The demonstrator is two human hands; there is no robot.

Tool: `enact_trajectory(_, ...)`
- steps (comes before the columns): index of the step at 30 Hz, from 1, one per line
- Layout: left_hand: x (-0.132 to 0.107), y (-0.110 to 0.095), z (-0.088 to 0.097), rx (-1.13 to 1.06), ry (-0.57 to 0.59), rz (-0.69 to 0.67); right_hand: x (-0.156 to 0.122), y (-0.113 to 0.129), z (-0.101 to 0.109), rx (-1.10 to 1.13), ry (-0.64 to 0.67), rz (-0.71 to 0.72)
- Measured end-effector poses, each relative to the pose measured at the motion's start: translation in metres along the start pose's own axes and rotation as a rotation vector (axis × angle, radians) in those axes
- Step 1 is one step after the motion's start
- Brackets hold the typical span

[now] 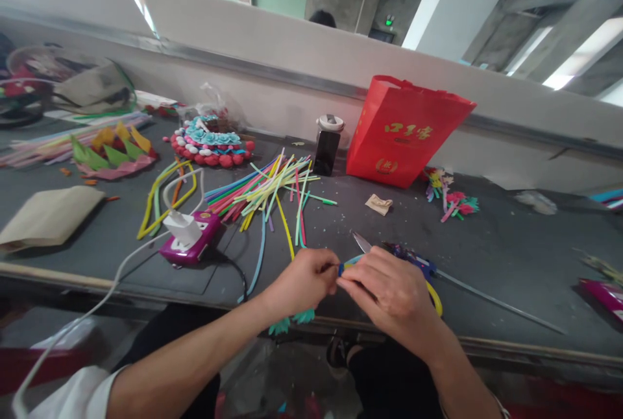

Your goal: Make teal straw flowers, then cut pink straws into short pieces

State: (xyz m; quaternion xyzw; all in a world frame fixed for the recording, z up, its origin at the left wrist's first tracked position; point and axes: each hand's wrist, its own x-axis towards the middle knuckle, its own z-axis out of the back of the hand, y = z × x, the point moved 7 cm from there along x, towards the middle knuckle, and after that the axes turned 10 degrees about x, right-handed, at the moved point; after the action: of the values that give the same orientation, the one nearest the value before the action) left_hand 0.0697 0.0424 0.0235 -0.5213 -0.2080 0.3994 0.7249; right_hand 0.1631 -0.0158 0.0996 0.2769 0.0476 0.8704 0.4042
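Note:
My left hand (309, 279) is closed in a pinch at the table's front edge, its fingertips meeting those of my right hand. Teal paper-like flowers (292, 322) hang just below it; whether it grips them is hidden. With thumb and fingers pressed together, my right hand (392, 289) pinches a small blue and yellow strip (346, 266). Behind that hand lies a pointed scissor blade (361, 242), and a yellow loop handle (435, 299) shows beside it. A dark blue tool (418, 263) with a long grey rod (496, 303) rests close by, partly covered.
Coloured straws (272, 185) are piled left of centre, near a purple power strip (192, 240) with a white charger and cable. A black bottle (327, 146) and a red bag (403, 133) stand at the back. Paper flowers (457, 203) lie right, a brown packet (51, 215) left.

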Motion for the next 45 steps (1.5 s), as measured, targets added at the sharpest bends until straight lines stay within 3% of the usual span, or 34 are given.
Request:
enact_trajectory(4,0.004,0.005,0.008,-0.345,-0.03,0.063,-0.003,0.001,-0.005,-0.001,-0.001,-0.019)
enact_trajectory(10,0.001,-0.002,0.015,-0.633,0.015,0.054,-0.009,-0.031,-0.008,0.199,-0.068,-0.201)
enact_trajectory(17,0.002,-0.003,0.017,-0.67,0.05,0.024,-0.013,-0.055,-0.017,0.444,-0.055,-0.415)
enact_trajectory(23,-0.002,-0.008,0.01,-0.567,0.084,0.031,-0.018,-0.072,-0.02,0.781,-0.297,-0.605)
enact_trajectory(28,-0.007,-0.016,0.008,-0.529,0.099,0.055,-0.01,-0.063,-0.019,0.754,-0.413,-0.6)
enact_trajectory(34,-0.009,-0.018,0.014,-0.715,0.1,0.114,0.007,-0.048,-0.015,0.701,-0.471,-0.541)
enact_trajectory(45,-0.007,-0.004,0.015,-0.769,-0.028,0.151,0.011,-0.053,-0.036,0.764,-0.614,-0.608)
